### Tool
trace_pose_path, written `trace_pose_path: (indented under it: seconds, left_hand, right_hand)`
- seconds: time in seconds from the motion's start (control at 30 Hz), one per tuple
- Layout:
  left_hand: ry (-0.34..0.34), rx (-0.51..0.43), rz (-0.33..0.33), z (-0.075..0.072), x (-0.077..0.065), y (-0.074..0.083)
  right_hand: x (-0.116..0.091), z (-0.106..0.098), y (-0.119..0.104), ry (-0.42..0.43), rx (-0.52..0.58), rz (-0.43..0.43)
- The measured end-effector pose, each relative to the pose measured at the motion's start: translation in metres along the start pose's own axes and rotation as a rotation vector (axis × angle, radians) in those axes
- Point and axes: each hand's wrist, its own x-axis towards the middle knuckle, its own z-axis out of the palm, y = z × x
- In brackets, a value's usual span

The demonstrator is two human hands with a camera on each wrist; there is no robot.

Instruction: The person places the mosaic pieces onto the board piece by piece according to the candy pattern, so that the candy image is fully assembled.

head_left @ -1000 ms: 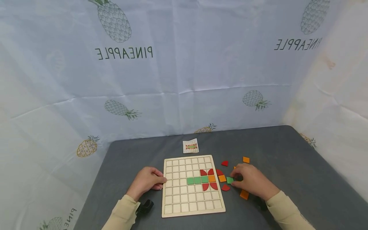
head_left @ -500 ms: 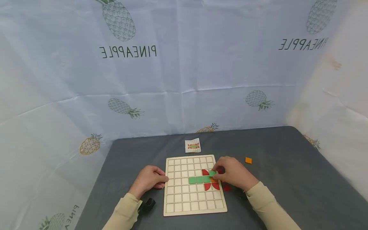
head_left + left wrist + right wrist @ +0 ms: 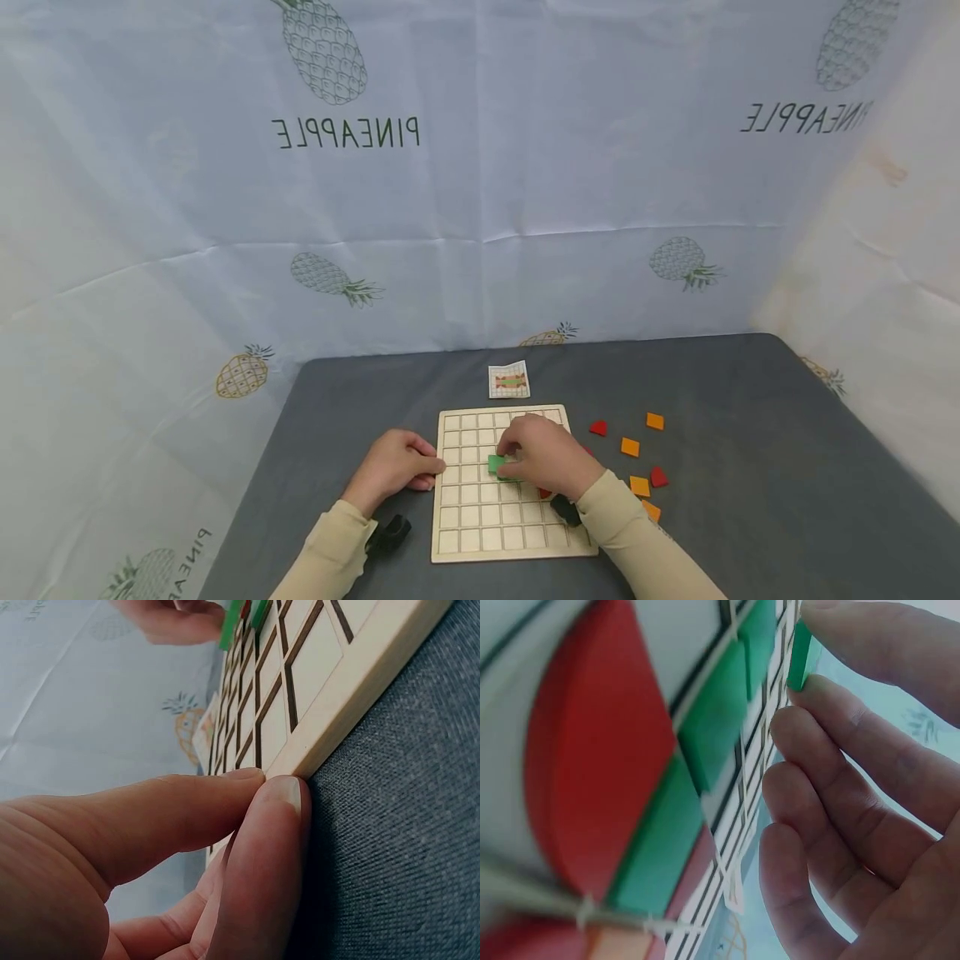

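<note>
A pale wooden grid board (image 3: 468,529) lies on the table. My left hand (image 3: 401,467) pinches its left edge between thumb and index finger; the left wrist view shows both fingertips at the wooden rim (image 3: 360,712). Over the board's middle, my right hand (image 3: 546,454) holds a green square tile (image 3: 495,464) between thumb and index finger. In the right wrist view that green tile (image 3: 800,656) stands on edge, its other fingers curled beneath. Set in the grid are a row of green squares (image 3: 712,724) and red quarter-circle pieces (image 3: 600,757), largely hidden by the right hand in the head view.
Right of the board lie several loose orange squares (image 3: 630,447) and red pieces (image 3: 658,477). A small pattern card (image 3: 509,381) sits behind the board on the dark grey table (image 3: 360,400). A white pineapple-print curtain (image 3: 465,300) hangs at the back.
My right hand has picked up the green tile from the table at right and carried it left over the board's middle. My left hand stays at the board's left edge.
</note>
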Motion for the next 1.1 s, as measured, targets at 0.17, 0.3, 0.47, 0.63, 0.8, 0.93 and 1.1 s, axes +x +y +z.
trace_pose_path:
  seconds: [0.17, 0.3, 0.47, 0.63, 0.8, 0.93, 1.1]
  left_hand:
    - [-0.001, -0.001, 0.001, 0.001, 0.0, 0.001]
    - [0.004, -0.002, 0.004, 0.001, 0.0, 0.001]
    - [0.005, 0.005, 0.023, 0.001, -0.001, -0.001]
    - [0.009, 0.005, 0.027, 0.0, -0.001, -0.002]
    - [0.013, 0.009, 0.019, 0.0, -0.001, -0.001]
    - [0.015, 0.011, 0.013, 0.001, 0.0, -0.001]
    - [0.011, 0.015, 0.015, 0.0, 0.001, -0.002]
  right_hand:
    - [0.002, 0.007, -0.004, -0.01, -0.024, 0.0]
    - [0.004, 0.009, -0.006, -0.017, -0.044, -0.004]
    - [0.004, 0.011, -0.008, -0.013, -0.067, -0.01]
    - [0.005, 0.012, -0.008, -0.002, -0.081, -0.017]
    - [0.004, 0.013, -0.008, -0.007, -0.069, -0.009]
    - [0.004, 0.013, -0.007, -0.005, -0.064, -0.016]
    - [0.005, 0.014, -0.007, -0.004, -0.07, -0.026]
